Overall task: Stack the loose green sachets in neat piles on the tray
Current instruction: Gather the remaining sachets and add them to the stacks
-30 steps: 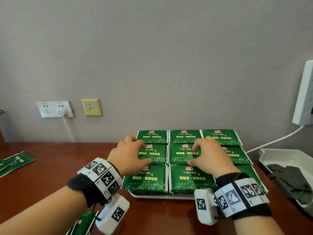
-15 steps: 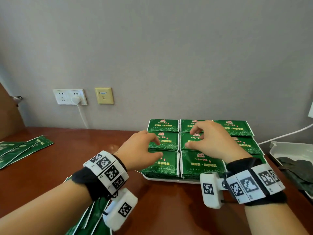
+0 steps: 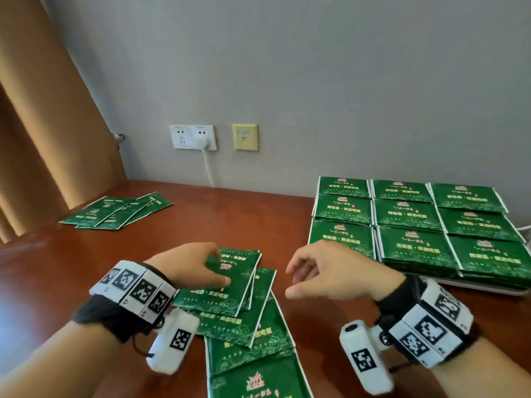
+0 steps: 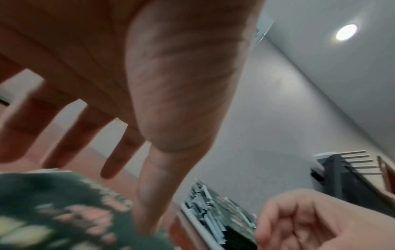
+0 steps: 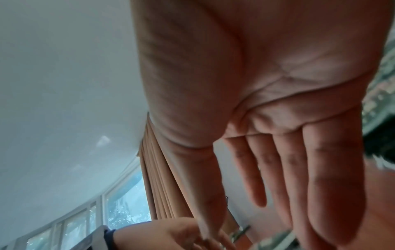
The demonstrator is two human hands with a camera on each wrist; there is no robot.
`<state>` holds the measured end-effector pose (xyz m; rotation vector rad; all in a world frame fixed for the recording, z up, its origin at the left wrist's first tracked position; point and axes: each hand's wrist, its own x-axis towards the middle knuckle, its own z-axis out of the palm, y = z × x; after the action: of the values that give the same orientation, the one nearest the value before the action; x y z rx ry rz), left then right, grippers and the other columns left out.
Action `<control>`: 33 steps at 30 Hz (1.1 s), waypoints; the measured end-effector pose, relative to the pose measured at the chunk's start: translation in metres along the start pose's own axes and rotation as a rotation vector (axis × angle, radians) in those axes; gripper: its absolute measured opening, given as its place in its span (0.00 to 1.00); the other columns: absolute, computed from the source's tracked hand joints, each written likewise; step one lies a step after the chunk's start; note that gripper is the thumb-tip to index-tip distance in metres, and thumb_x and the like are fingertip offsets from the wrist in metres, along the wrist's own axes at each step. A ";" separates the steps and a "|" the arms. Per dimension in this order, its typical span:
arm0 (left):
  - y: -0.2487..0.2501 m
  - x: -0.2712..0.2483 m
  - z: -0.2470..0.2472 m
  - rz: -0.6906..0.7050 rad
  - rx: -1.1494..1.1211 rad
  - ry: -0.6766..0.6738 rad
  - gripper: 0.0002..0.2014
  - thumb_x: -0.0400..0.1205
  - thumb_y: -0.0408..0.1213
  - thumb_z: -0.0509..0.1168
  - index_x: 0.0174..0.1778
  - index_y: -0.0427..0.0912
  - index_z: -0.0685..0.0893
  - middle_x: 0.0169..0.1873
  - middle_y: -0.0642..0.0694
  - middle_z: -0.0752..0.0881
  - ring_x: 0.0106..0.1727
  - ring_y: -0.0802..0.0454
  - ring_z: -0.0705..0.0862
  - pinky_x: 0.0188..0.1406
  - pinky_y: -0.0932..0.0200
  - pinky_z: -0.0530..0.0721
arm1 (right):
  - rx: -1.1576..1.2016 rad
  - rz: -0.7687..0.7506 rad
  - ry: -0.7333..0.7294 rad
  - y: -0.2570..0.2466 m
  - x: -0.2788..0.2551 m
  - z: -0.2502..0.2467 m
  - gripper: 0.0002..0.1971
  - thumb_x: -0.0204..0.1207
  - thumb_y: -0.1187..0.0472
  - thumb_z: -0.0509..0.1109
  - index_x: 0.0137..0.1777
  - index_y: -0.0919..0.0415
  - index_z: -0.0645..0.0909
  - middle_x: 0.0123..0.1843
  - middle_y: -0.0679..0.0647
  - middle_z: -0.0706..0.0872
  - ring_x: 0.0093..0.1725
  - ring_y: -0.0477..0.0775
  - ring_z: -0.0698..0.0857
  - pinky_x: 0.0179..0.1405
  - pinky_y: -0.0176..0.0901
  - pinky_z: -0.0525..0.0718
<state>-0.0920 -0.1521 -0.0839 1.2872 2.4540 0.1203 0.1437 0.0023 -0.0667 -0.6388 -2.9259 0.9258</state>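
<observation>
Nearest the person, a loose pile of green sachets [image 3: 230,305] lies fanned and overlapping on the red-brown bench [image 3: 71,282]. The left hand [image 3: 189,268] rests on the top sachet [image 3: 227,280] of that pile, thumb tip pressing its face and fingers spread; whether it grips the sachet, I cannot tell. The right hand [image 3: 336,274] hovers just right of the pile, fingers relaxed and apart, holding nothing. Farther right of the pile, the white tray [image 3: 488,288] carries nine neat stacks of sachets [image 3: 408,214] in three rows of three. Far left of the pile, a second fan of sachets [image 3: 115,211] lies near the curtain [image 3: 43,124]. Beyond, a wall socket [image 3: 192,137] holds a white plug.
</observation>
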 end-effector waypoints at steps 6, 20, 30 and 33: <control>-0.030 0.004 0.011 -0.073 -0.175 0.039 0.48 0.68 0.62 0.79 0.80 0.48 0.66 0.66 0.48 0.82 0.62 0.49 0.83 0.64 0.55 0.82 | 0.022 0.119 0.027 -0.024 0.036 0.046 0.34 0.68 0.41 0.83 0.71 0.50 0.76 0.62 0.46 0.84 0.58 0.47 0.85 0.61 0.44 0.84; -0.055 0.017 0.035 -0.013 -0.663 0.088 0.24 0.81 0.36 0.73 0.70 0.51 0.72 0.54 0.47 0.88 0.52 0.49 0.90 0.46 0.58 0.87 | 0.389 0.383 0.154 -0.048 0.075 0.076 0.35 0.66 0.76 0.80 0.70 0.57 0.72 0.59 0.59 0.81 0.49 0.59 0.89 0.45 0.54 0.93; -0.075 0.026 0.046 -0.163 -1.211 0.317 0.23 0.82 0.21 0.52 0.50 0.53 0.85 0.55 0.35 0.87 0.42 0.37 0.83 0.49 0.28 0.84 | 0.438 0.360 0.260 -0.050 0.090 0.084 0.26 0.68 0.73 0.81 0.62 0.53 0.77 0.56 0.53 0.82 0.56 0.55 0.83 0.52 0.45 0.85; -0.068 0.022 0.043 -0.157 -1.351 0.347 0.22 0.80 0.17 0.52 0.53 0.44 0.85 0.52 0.27 0.87 0.41 0.36 0.84 0.47 0.34 0.86 | 0.480 0.313 0.303 -0.049 0.083 0.086 0.22 0.71 0.77 0.74 0.59 0.53 0.79 0.54 0.52 0.81 0.55 0.53 0.82 0.51 0.45 0.85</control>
<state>-0.1412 -0.1774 -0.1462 0.4406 1.8693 1.6900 0.0386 -0.0494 -0.1202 -1.0939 -2.2565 1.3553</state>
